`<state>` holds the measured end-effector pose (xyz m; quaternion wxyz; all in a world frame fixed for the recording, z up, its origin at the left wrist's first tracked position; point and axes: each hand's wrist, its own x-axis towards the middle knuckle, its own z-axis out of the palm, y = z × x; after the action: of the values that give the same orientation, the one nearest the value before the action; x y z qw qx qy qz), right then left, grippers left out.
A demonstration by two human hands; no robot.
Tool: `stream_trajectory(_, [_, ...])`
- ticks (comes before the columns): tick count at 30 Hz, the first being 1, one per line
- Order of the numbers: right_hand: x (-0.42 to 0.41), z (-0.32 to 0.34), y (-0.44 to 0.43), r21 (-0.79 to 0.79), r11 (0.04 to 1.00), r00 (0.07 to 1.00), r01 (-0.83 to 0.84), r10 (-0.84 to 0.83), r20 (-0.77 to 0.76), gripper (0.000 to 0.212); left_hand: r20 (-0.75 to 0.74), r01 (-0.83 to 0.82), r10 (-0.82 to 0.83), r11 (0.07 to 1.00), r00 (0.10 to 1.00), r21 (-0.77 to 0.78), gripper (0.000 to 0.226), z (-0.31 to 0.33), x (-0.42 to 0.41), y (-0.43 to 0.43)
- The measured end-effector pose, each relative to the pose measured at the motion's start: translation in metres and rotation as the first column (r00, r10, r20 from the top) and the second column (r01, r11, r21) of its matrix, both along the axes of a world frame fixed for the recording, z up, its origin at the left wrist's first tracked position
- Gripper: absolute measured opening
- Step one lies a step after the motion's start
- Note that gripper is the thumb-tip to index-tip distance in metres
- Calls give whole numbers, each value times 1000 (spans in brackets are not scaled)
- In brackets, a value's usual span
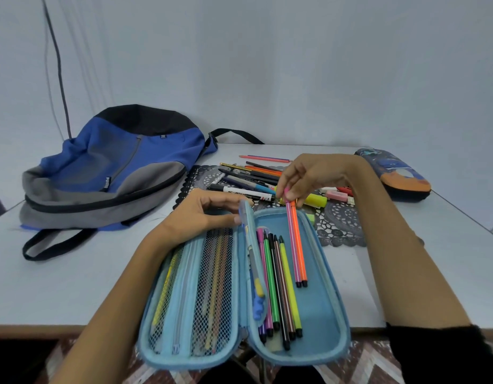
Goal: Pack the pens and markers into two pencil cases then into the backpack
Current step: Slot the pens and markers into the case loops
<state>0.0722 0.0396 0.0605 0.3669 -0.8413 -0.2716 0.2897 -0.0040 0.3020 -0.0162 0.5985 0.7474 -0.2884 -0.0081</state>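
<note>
A light-blue pencil case (327,309) lies open at the table's front edge. Its right half holds several felt pens (278,286); its left half has mesh pockets with pencils behind them. My left hand (201,214) pinches the case's middle flap (249,225) at its top. My right hand (303,176) pinches the caps of a pink pen and an orange pen (296,245), held together with their tips down over the right half. Loose pens and markers (248,181) lie on a dark lace mat behind the case. A second, dark pencil case (397,176) lies at the far right.
A blue, grey and black backpack (109,167) lies flat at the back left, its straps trailing on the table. A yellow highlighter (316,201) and pink erasers (336,194) sit on the mat (342,225). A dark cable hangs down the wall at left.
</note>
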Motion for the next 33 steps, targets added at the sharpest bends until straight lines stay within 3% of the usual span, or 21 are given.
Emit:
stream_trajectory(12, [-55,-6,25,-275,961,985,31,16,170,20,3,2,-2,1000,1000,14,36,0,1,1])
stream_trajectory(22, [-70,-14,33,-274,956,895,103,32,445,28,18,-2,1,1000,1000,12,36,1,0,-1])
stream_trajectory(33, [-70,-30,47,-354,935,847,-12,198,494,27,18,9,-8,1000,1000,-13,33,0,-1,0])
